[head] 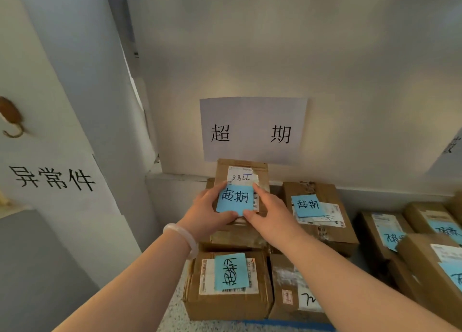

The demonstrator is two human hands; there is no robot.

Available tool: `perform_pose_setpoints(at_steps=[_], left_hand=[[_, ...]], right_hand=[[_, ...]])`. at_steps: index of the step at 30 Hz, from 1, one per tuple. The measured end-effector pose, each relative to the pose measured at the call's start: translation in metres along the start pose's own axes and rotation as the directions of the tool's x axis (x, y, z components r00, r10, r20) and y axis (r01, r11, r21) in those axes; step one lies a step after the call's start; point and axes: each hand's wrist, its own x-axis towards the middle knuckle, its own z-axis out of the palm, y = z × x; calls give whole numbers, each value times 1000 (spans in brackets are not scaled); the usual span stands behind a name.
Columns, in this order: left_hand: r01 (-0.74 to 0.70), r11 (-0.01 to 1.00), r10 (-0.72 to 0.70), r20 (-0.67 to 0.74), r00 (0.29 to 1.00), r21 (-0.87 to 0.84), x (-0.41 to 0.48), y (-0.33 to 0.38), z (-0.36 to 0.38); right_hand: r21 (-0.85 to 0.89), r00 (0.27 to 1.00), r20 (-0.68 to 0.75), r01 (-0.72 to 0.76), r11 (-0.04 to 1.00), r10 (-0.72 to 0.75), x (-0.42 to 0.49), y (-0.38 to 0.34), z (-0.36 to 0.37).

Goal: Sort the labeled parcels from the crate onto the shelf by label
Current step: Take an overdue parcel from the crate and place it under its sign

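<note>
Several brown cardboard parcels with blue handwritten sticky labels already sit under the white paper wall sign [252, 129] reading 超期, among them one at front left [228, 285] and one to the right [320, 215]. Both hands, left hand [208, 215] and right hand [268, 213], clasp a small brown cardboard parcel with a blue note [241, 189] by its sides, on top of the stack against the wall. More labelled boxes [425, 231] lie at the right. The crate is out of view, so what remains cannot be judged.
</note>
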Motion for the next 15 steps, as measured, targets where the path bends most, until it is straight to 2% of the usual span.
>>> perform_pose_setpoints(at_steps=[8, 15], left_hand=[[-23, 998, 21, -32, 999, -58, 38, -14, 7], [-35, 999, 35, -12, 999, -4, 60, -15, 1]], right_hand=[[-23, 999, -1, -46, 999, 46, 42, 5, 11], [-20, 996, 47, -73, 997, 74, 61, 7, 14]])
